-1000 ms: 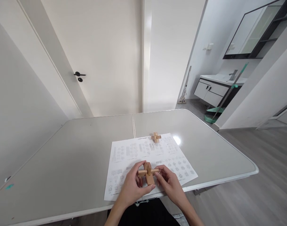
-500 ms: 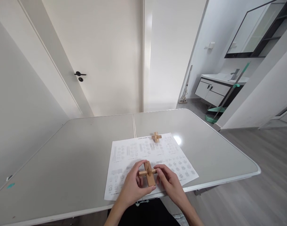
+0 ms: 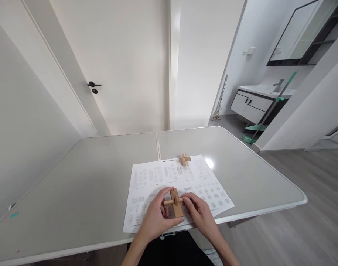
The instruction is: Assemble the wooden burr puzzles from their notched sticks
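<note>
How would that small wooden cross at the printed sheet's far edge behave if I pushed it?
The small wooden cross looks stiff and probably light, being a few slim wooden pieces. Its jutting arms should discourage rolling. It might drag the printed sheet, whose edge it overlaps.

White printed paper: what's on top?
A tan wooden cross sits at its far edge; left hand and right hand hold a brown wooden crossed assembly over it; print beneath is hidden.

Sheet (image 3: 174, 181) on table (image 3: 74, 192), puzzle (image 3: 184, 160) at sheet's far edge, second puzzle (image 3: 178, 211) between left hand (image 3: 155, 217) and right hand (image 3: 200, 215)
</note>
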The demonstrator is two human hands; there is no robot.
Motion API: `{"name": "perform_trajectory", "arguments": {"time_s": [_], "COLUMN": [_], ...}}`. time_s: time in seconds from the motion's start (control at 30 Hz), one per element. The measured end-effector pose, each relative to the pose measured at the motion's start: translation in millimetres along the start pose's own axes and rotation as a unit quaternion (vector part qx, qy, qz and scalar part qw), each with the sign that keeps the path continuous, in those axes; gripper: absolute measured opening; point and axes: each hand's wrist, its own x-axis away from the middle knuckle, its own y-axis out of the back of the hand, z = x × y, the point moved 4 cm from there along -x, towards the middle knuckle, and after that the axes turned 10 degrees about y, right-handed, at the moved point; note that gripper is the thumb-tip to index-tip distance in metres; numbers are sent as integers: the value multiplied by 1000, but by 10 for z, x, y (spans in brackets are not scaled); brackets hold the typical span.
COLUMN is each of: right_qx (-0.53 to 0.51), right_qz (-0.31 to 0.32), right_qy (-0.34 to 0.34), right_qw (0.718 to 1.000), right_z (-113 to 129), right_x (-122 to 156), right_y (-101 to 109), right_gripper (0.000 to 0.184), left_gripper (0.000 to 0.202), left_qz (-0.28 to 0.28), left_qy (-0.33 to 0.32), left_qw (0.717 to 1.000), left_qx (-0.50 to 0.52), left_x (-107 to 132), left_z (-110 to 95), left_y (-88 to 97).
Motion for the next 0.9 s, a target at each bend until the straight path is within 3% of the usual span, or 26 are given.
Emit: {"name": "perform_trajectory", "arguments": {"time_s": [0.67, 0.8, 0.9], "right_qx": [-32, -8, 67], "right_qz": [-23, 10, 55], "right_qy": [-16, -6, 46], "right_qw": [999, 1000, 995], "right_z": [-38, -16, 80], "right_x": [24, 28, 29], "right_y": [-6, 46, 107], "right_gripper": [38, 34, 26], "left_gripper": [77, 79, 82], "left_qz": [-16, -23, -4], "left_qy": [-17, -7, -12], "left_qw": [1000, 1000, 1000], "left_qx": [-19, -15, 4], "left_x": [-16, -16, -1], "left_z": [-39, 5, 32], "left_y": [-11, -2, 5]}}
